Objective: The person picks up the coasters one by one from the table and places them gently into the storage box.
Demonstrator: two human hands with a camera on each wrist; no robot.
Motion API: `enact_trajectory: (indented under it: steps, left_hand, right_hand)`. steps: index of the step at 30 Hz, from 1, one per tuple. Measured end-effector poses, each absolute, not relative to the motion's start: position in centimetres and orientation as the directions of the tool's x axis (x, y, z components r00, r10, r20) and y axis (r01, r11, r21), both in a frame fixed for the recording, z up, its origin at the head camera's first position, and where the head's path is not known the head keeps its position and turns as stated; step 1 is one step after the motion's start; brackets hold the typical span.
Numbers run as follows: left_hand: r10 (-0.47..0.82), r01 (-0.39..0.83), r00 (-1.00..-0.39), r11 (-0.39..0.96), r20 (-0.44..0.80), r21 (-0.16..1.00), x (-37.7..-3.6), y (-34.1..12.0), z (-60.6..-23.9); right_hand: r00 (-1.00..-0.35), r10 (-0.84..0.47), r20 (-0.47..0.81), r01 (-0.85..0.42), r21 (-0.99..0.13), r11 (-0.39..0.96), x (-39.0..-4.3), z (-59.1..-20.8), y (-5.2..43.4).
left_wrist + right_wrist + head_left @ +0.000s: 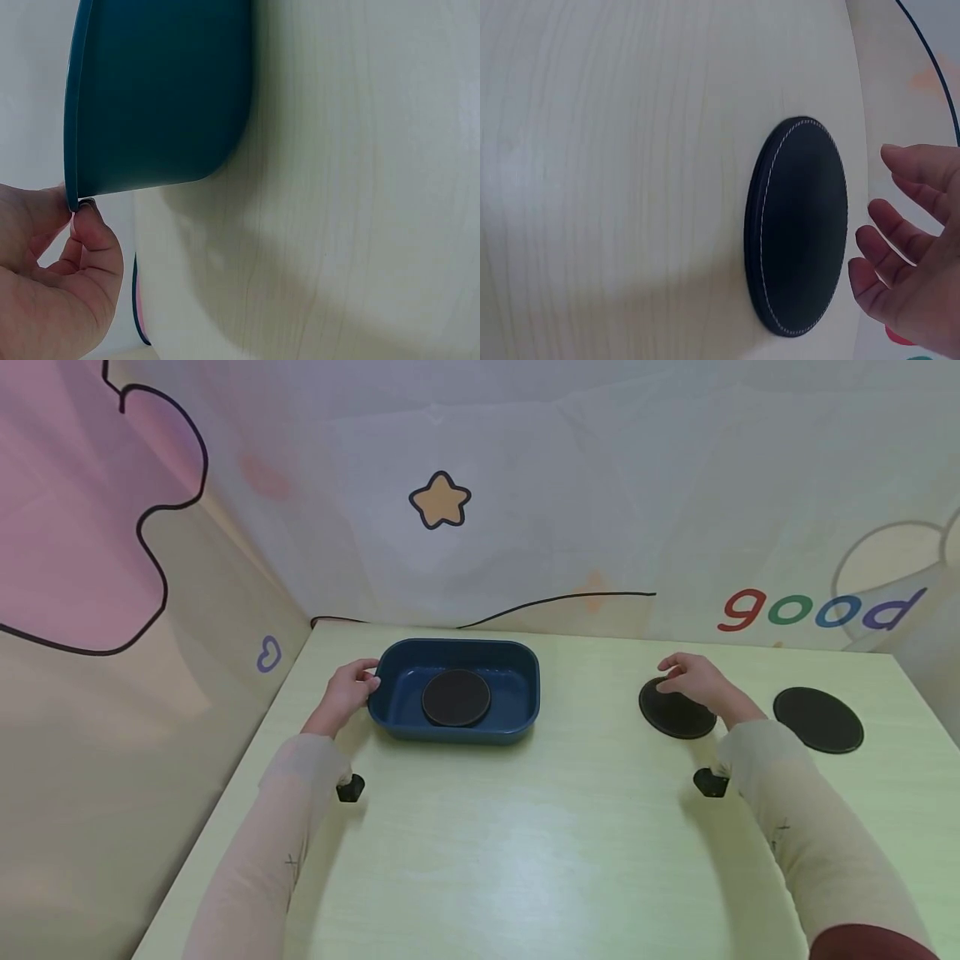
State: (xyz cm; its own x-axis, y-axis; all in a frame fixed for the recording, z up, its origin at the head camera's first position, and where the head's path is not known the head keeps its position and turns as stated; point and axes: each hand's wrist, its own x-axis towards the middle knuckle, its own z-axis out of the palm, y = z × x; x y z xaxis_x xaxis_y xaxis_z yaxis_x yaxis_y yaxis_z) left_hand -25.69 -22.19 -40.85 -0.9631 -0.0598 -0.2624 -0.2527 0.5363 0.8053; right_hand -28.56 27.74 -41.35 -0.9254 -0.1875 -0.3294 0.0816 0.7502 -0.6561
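Observation:
A blue rectangular plastic basin (pixel 480 732) with rounded corners stands on the table at the back left. My left hand (pixel 351 691) pinches its left rim between thumb and fingers; the left wrist view shows the thumb and fingertips at the rim (pixel 73 150). Inside the basin lies a round black coaster (pixel 456 697). My right hand (pixel 699 682) hovers over another round black coaster (pixel 678 717), fingers loosely bent and holding nothing. In the right wrist view this coaster (pixel 802 225) has white stitching round its edge, and the fingers are apart from it.
A third round black coaster (pixel 819 720) lies to the right of my right hand. The pale wood-grain table (pixel 517 843) meets a printed cloth backdrop (pixel 555 510) at the back and left. Small black devices (pixel 350 788) hang under both wrists.

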Motion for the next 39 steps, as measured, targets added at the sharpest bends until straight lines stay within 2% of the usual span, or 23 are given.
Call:
enact_trajectory:
  steps: [24,39]
  left_hand:
    - [-0.07,-0.247,-0.966,0.548,-0.251,0.799,-25.8,-22.2,-41.0]
    - [-0.066,-0.233,-0.97,0.55,-0.236,0.802,-25.8,-22.3,-41.0]
  right_hand:
    - [-0.918,-0.157,-0.364,0.104,-0.604,0.79,-28.1,-42.6,30.9]
    - [-0.918,-0.166,-0.36,0.01,-0.441,0.898,-28.5,-42.3,30.6]
